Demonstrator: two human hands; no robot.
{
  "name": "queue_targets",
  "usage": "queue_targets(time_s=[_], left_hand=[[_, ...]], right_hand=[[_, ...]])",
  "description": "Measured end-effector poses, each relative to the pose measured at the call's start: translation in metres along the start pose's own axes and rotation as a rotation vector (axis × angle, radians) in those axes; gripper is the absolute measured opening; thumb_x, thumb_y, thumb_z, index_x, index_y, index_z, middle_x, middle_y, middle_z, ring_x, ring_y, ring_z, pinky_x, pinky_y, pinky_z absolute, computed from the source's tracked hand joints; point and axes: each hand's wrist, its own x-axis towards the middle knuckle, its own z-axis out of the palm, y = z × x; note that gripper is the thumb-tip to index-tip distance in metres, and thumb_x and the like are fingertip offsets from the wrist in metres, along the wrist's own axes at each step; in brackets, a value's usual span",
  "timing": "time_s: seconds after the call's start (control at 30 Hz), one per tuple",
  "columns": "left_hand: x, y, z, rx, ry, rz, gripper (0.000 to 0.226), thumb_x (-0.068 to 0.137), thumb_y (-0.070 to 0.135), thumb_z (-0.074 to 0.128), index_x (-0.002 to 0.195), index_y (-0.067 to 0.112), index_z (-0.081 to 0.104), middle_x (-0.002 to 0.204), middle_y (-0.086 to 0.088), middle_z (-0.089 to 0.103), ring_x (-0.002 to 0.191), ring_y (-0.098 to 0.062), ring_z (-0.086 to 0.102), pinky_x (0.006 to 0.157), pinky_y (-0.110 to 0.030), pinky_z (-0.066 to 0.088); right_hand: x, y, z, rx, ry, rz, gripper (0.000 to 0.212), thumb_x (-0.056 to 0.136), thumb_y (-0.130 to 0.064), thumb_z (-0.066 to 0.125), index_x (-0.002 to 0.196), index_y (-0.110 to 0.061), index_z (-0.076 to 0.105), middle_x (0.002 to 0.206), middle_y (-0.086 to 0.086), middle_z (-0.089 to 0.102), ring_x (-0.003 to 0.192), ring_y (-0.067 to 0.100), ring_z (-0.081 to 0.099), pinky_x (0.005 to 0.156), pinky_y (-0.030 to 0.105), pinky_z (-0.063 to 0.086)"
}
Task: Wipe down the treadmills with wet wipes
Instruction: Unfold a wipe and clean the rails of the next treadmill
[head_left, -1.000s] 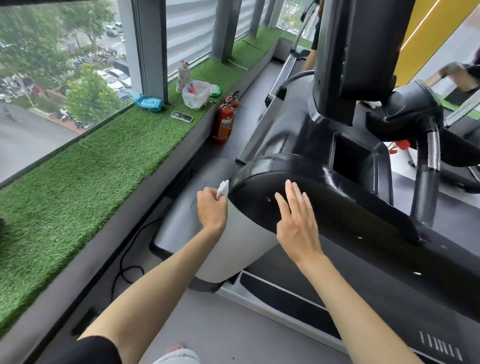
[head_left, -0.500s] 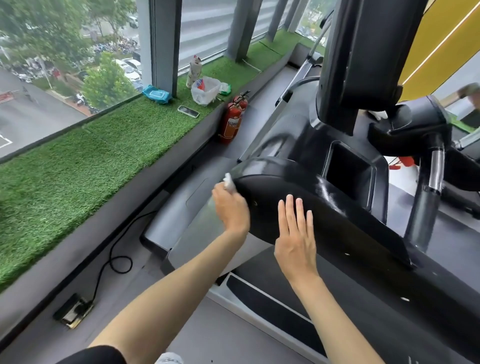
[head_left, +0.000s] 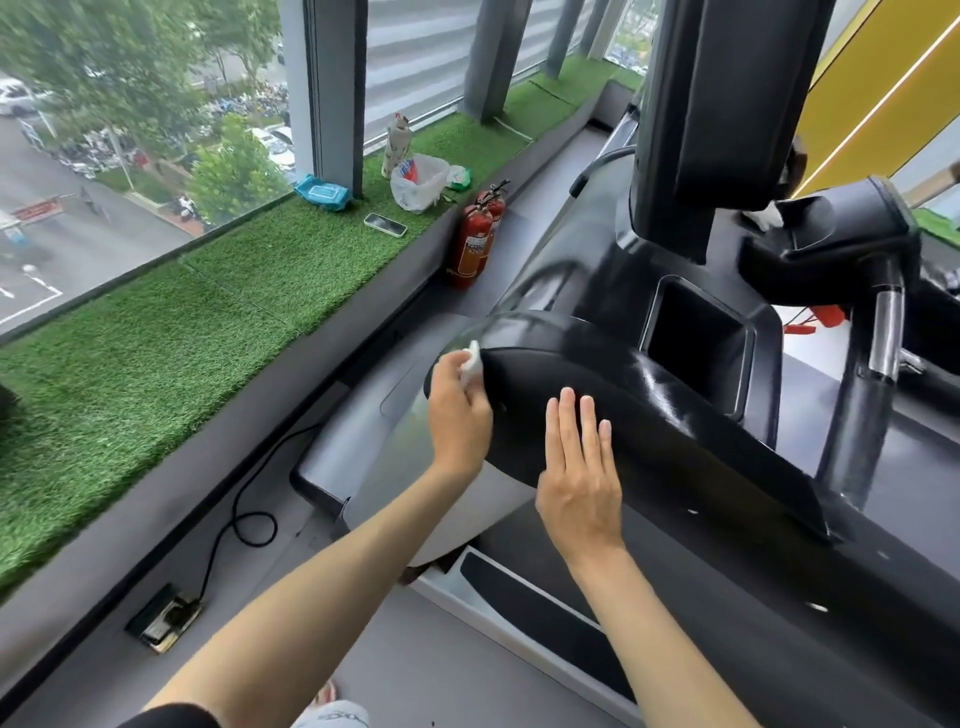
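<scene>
White wet wipe (head_left: 471, 365) crumpled small, pinched in left hand (head_left: 460, 413).

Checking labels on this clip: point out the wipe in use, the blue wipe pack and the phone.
wipe (head_left: 472, 359): head view, its exposed white fold.
blue wipe pack (head_left: 323, 193): head view, middle of its top face.
phone (head_left: 385, 224): head view, centre of its upper face.
</scene>
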Motion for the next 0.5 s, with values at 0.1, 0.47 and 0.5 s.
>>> queue_targets(time_s=[0.1,0.47,0.5], left_hand=[[0.022,-0.005,-0.006,0.007,0.185,-0.415,0.028,0.104,0.027,0.035,0.103,0.005,0.053,0.099,-0.004,0.045,0.097,-0.026,0.048,0.08,-0.028,0.03],[0.01,0.007,0.005,0.07,0.175,-0.158,0.023,0.101,0.013,0.042,0.109,0.001,0.059,0.094,-0.005,0.041,0.082,-0.018,0.044,0.089,-0.038,0.041],[0.003,0.01,0.008,0.111,0.145,-0.056,0.025,0.101,0.013,0.043,0.118,0.005,0.059,0.094,-0.004,0.041,0.081,-0.016,0.044,0.088,-0.034,0.042]], right_hand=[[0.001,0.007,0.0,-0.014,0.007,-0.029,0.071,0.078,0.01,0.042,0.148,0.002,0.029,0.156,0.018,0.025,0.144,0.034,0.023,0.117,0.046,0.023],[-0.016,0.022,-0.01,0.038,-0.022,0.04,0.077,0.077,0.009,0.042,0.151,0.002,0.019,0.158,0.022,0.011,0.148,0.034,0.008,0.12,0.047,0.015],[-0.019,0.026,-0.011,0.028,-0.017,0.057,0.075,0.079,0.008,0.04,0.151,0.002,0.018,0.159,0.022,0.01,0.148,0.034,0.007,0.12,0.047,0.013]])
